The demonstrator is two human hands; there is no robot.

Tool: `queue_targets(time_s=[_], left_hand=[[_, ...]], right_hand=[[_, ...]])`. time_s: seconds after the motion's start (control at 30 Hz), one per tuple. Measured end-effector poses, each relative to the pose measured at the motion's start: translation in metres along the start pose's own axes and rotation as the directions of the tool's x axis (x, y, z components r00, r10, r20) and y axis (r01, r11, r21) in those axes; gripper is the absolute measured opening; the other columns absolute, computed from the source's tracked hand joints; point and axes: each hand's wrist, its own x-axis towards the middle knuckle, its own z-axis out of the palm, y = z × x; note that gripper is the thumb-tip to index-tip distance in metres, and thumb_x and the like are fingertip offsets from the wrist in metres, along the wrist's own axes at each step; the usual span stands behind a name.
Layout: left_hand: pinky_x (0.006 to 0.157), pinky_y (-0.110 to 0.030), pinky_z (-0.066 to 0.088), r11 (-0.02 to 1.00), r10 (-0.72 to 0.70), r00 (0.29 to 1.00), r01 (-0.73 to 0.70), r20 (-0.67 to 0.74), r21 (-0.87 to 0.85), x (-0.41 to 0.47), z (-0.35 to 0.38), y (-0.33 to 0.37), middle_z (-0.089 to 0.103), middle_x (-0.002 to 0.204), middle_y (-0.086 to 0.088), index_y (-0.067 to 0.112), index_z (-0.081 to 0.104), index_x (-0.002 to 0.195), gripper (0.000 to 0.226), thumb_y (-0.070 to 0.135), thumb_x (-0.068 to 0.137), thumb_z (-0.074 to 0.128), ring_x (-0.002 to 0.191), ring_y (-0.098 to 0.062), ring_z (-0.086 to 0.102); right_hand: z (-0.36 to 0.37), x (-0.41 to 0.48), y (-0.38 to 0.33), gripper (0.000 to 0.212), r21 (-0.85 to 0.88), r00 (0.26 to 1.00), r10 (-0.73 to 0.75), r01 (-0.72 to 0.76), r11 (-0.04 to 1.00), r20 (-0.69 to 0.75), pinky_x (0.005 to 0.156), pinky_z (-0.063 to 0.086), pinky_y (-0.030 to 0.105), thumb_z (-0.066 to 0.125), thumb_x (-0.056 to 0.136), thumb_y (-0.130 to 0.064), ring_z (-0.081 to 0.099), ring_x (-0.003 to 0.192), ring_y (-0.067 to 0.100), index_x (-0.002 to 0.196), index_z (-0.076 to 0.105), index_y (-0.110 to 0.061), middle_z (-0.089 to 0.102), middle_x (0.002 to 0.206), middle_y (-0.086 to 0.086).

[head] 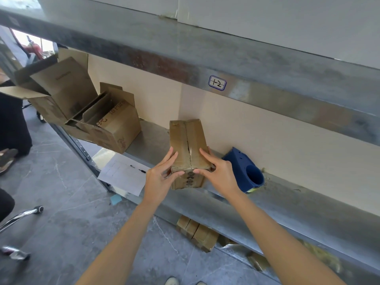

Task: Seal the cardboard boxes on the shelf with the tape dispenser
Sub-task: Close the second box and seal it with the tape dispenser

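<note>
A small brown cardboard box point(186, 140) stands on the metal shelf point(287, 204), its two top flaps folded down with a seam running along the middle. My left hand point(161, 178) grips its near left corner, thumb on the front face. My right hand point(219, 173) holds the near right corner, fingers lying on the right flap. A blue tape dispenser point(244, 169) rests on the shelf just right of the box, apart from both hands.
Two open cardboard boxes point(115, 122), point(55, 89) sit at the shelf's left end. A sheet of paper point(123, 173) with a pen lies near the shelf edge. More small boxes point(197, 233) lie under the shelf. A person's legs and chair legs point(20, 217) are at left.
</note>
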Motion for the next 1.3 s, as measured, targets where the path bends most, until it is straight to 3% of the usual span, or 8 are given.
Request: queue_targets(time_s=[0.13, 0.37, 0.47, 0.63, 0.7, 0.87, 1.07, 1.3], left_hand=[[0.095, -0.024, 0.054, 0.999, 0.010, 0.999, -0.011, 0.034, 0.030, 0.001, -0.005, 0.001, 0.046, 0.147, 0.016, 0.015, 0.057, 0.137, 0.060, 0.016, 0.080, 0.076, 0.124, 0.007, 0.052], [0.086, -0.008, 0.050, 0.992, 0.063, 0.997, -0.059, -0.034, 0.110, -0.005, 0.008, 0.002, 0.044, 0.148, 0.013, 0.011, 0.055, 0.140, 0.067, 0.032, 0.079, 0.075, 0.094, -0.001, 0.063], [0.072, -0.005, 0.048, 0.986, 0.059, 0.993, -0.043, -0.099, 0.159, -0.005, 0.013, 0.002, 0.045, 0.148, 0.011, 0.012, 0.055, 0.139, 0.069, 0.038, 0.078, 0.074, 0.071, -0.003, 0.047], [0.092, -0.020, 0.053, 0.998, -0.009, 0.999, 0.012, -0.047, 0.060, -0.003, 0.003, 0.002, 0.048, 0.147, 0.013, 0.017, 0.055, 0.139, 0.067, 0.032, 0.077, 0.076, 0.112, 0.000, 0.061], [0.098, -0.024, 0.052, 0.999, -0.045, 0.999, 0.045, 0.003, 0.015, 0.000, -0.005, 0.005, 0.049, 0.144, 0.017, 0.019, 0.055, 0.138, 0.065, 0.019, 0.078, 0.078, 0.129, 0.007, 0.048], [0.103, -0.027, 0.049, 0.998, -0.060, 0.998, 0.060, 0.000, -0.013, 0.002, -0.003, 0.007, 0.050, 0.140, 0.019, 0.021, 0.052, 0.137, 0.064, 0.004, 0.080, 0.077, 0.131, 0.008, 0.046], [0.113, -0.021, 0.035, 0.979, 0.024, 0.993, -0.047, 0.113, 0.197, -0.002, -0.013, 0.004, 0.046, 0.148, 0.020, 0.025, 0.053, 0.142, 0.067, 0.033, 0.080, 0.076, 0.139, 0.005, 0.037], [0.119, -0.018, 0.022, 0.913, 0.203, 0.976, -0.217, 0.077, 0.345, 0.001, 0.001, 0.009, 0.057, 0.137, 0.014, 0.021, 0.065, 0.130, 0.054, 0.027, 0.078, 0.081, 0.145, -0.001, 0.031]], right_hand=[[-0.003, -0.002, -0.005, 0.090, -0.007, 0.999, 0.014, -0.013, 1.000, 0.034, 0.113, 0.040, 0.034, 0.078, 0.063, -0.050, 0.046, 0.133, 0.008, 0.143, 0.050, -0.020, 0.044, 0.151, 0.007], [0.013, -0.003, -0.003, 0.101, -0.094, 0.998, 0.010, -0.017, 0.995, -0.070, 0.101, 0.051, 0.042, 0.063, 0.060, -0.077, 0.061, 0.120, 0.015, 0.143, 0.050, -0.021, 0.056, 0.141, 0.008], [0.016, -0.003, -0.008, 0.103, -0.136, 0.995, 0.025, -0.038, 0.990, -0.094, 0.096, 0.055, 0.040, 0.057, 0.060, -0.081, 0.065, 0.112, 0.015, 0.143, 0.050, -0.019, 0.061, 0.136, 0.009], [-0.002, -0.003, -0.006, 0.088, -0.085, 0.998, 0.055, -0.051, 0.995, 0.038, 0.107, 0.047, 0.040, 0.070, 0.069, -0.061, 0.056, 0.122, 0.010, 0.145, 0.045, -0.026, 0.055, 0.138, -0.007], [-0.015, 0.001, -0.002, 0.076, -0.046, 0.988, 0.077, -0.072, 0.996, 0.134, 0.114, 0.040, 0.037, 0.078, 0.077, -0.041, 0.049, 0.131, 0.008, 0.145, 0.045, -0.030, 0.050, 0.145, -0.004], [-0.014, 0.003, 0.000, 0.069, -0.063, 0.990, 0.067, -0.060, 0.996, 0.124, 0.098, 0.028, -0.002, 0.078, 0.082, -0.022, 0.042, 0.126, -0.002, 0.144, 0.047, -0.024, 0.052, 0.144, 0.002], [-0.030, 0.007, -0.001, 0.070, -0.051, 0.977, 0.065, -0.055, 0.997, 0.203, 0.101, 0.025, -0.003, 0.080, 0.080, -0.018, 0.036, 0.130, -0.005, 0.143, 0.051, -0.025, 0.044, 0.141, -0.014], [-0.055, 0.019, 0.001, 0.029, -0.098, 0.995, 0.096, -0.095, 0.991, 0.000, 0.087, 0.047, 0.012, 0.072, 0.088, -0.012, 0.056, 0.092, -0.020, 0.113, 0.063, -0.021, 0.062, 0.102, -0.026]])
